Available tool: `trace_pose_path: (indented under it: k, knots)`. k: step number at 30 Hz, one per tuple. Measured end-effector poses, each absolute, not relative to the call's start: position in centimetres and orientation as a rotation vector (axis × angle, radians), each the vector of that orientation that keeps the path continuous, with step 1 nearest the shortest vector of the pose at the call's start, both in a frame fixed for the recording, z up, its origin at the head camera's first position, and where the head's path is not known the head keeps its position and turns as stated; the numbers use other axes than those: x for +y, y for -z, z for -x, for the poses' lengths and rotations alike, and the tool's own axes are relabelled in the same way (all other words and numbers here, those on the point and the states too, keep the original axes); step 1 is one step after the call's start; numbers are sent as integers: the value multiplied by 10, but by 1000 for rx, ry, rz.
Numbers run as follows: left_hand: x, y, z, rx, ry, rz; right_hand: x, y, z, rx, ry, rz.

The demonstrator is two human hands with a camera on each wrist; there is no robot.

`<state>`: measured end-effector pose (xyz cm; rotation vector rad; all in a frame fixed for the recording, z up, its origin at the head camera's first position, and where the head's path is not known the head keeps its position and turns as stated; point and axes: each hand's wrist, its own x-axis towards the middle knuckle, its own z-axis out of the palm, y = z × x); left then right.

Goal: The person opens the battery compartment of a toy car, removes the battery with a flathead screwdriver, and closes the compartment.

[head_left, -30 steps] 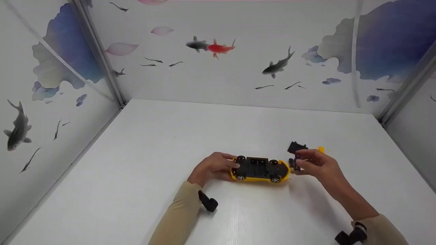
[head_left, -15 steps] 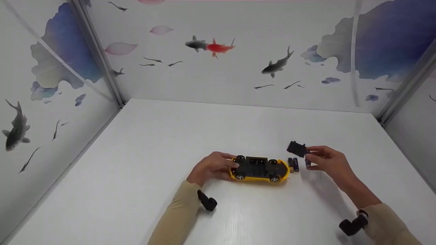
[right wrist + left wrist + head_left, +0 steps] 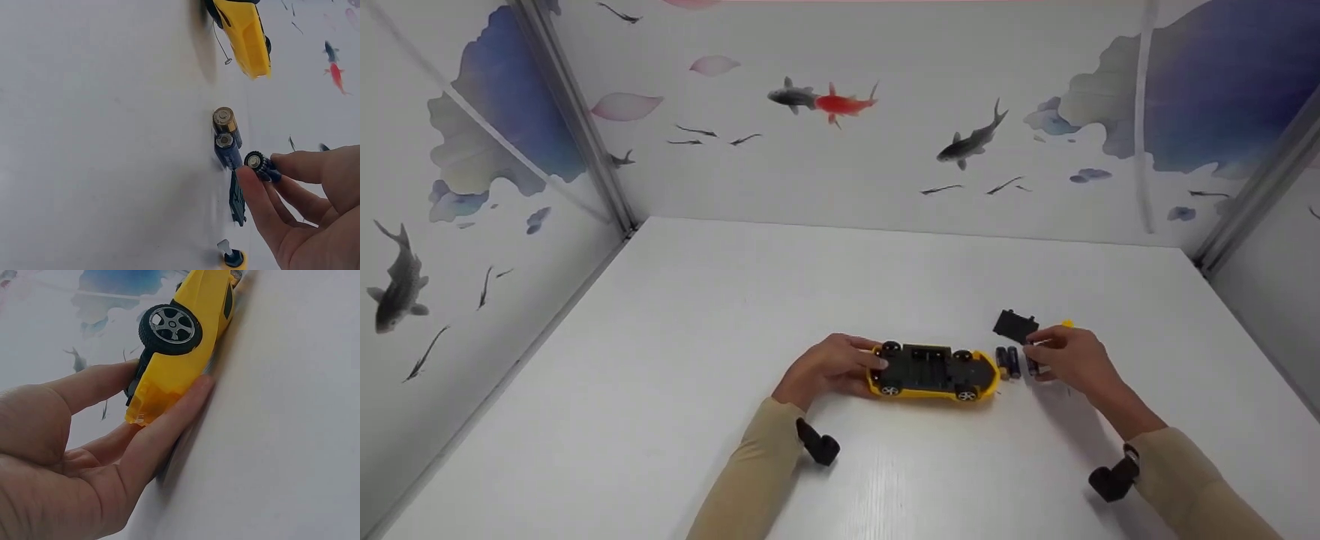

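A yellow toy car [image 3: 934, 373] lies wheels-up on the white table, its black underside with an open battery compartment [image 3: 926, 366] facing me. My left hand [image 3: 840, 361] grips one end of it, thumb on the underside and fingers beneath the yellow body [image 3: 174, 371]. Between thumb and fingers, my right hand [image 3: 1072, 360] pinches a dark blue battery [image 3: 257, 163], held with one end toward the right wrist camera. Two more batteries [image 3: 1006, 363] lie side by side between the car and this hand; one has a gold end [image 3: 224, 116].
Behind the batteries lies a black battery cover [image 3: 1015, 325]. A screwdriver [image 3: 233, 257] with a yellow handle is beyond it, partly hidden by the right hand in the head view. A thin wire [image 3: 220, 42] sticks out by the car. Printed walls [image 3: 885, 172] enclose the table.
My right hand, pinching the battery, has shifted right from over the two other batteries, then slightly back left, leaving those two in view. The left hand and car have stayed put.
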<state>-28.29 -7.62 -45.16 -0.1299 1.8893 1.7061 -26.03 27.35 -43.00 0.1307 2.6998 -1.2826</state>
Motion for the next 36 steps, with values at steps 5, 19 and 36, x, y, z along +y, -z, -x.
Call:
trace_pose_path:
  k: [5, 19, 36]
  knots:
    - [-75, 452, 284, 1900, -1691, 130, 269, 431, 261, 2754, 1214, -154]
    - [-73, 453, 285, 1891, -1690, 131, 267, 438, 265, 2834, 1053, -175]
    - [-75, 454, 285, 1889, -1705, 158, 262, 436, 262, 2823, 1054, -137]
